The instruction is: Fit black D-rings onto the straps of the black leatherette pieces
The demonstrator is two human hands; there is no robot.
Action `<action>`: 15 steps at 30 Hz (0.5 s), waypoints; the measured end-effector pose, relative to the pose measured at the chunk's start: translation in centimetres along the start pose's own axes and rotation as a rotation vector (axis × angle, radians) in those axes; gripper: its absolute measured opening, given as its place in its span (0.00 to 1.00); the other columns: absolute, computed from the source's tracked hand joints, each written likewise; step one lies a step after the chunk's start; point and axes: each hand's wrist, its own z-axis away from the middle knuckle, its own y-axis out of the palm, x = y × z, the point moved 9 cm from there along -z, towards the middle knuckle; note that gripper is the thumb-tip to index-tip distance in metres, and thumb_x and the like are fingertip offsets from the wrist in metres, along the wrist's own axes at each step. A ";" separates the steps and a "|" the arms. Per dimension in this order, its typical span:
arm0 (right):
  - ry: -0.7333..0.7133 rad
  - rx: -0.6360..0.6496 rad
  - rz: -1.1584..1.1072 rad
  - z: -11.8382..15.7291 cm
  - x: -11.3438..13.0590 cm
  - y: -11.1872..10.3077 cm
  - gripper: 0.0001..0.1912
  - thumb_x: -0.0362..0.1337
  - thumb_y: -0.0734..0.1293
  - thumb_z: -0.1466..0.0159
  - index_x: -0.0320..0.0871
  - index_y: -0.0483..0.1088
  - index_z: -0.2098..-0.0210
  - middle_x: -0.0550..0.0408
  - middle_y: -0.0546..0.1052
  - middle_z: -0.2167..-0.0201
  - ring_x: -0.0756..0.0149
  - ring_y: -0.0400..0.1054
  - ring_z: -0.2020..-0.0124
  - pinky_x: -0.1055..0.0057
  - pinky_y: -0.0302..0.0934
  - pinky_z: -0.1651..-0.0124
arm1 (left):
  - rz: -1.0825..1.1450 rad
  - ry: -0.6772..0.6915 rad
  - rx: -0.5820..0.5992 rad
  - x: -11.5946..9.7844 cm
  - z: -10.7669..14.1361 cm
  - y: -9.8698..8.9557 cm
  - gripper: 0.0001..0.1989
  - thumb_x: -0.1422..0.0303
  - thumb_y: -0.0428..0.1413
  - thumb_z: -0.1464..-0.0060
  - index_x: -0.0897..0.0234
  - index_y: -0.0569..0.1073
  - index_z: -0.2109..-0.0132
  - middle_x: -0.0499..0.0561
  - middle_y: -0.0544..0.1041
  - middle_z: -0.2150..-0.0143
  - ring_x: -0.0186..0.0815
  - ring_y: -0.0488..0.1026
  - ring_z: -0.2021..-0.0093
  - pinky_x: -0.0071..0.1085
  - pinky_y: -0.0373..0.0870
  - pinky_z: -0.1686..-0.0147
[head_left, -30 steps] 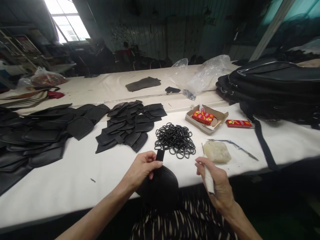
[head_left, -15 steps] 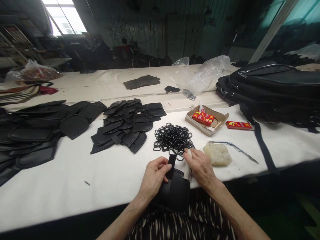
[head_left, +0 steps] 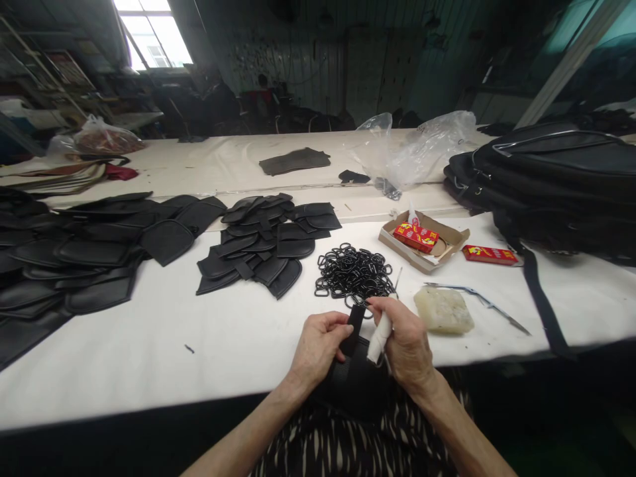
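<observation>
My left hand pinches the short black strap of a black leather flap piece, which rests over my lap at the table's front edge. In my right hand is an awl with a white-wrapped handle; its thin metal point sticks out past the fingers, up and away from me. The right thumb and forefinger are at the near edge of a heap of black D-rings, close to the strap's end. Whether they also pinch a ring I cannot tell.
Black flap pieces lie in piles to the left. Right of the rings are a yellowish block, thread snips, a cardboard tray with a red box, another red box and a black bag.
The awl has tilted in my right hand, so its metal point now shows. The right fingertips have come closer to the strap's end. The whole view has shifted a little.
</observation>
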 end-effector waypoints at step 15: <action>0.366 0.221 -0.339 -1.1 -1.0 0.3 0.03 0.36 0.63 0.40 0.44 0.65 0.70 0.60 0.71 0.73 0.69 0.64 0.72 0.75 0.57 0.70 | -0.017 0.035 0.080 -0.6 0.8 -0.1 0.09 0.69 0.53 0.54 0.68 0.76 0.66 0.46 0.70 0.77 0.27 0.62 0.83 0.25 0.58 0.80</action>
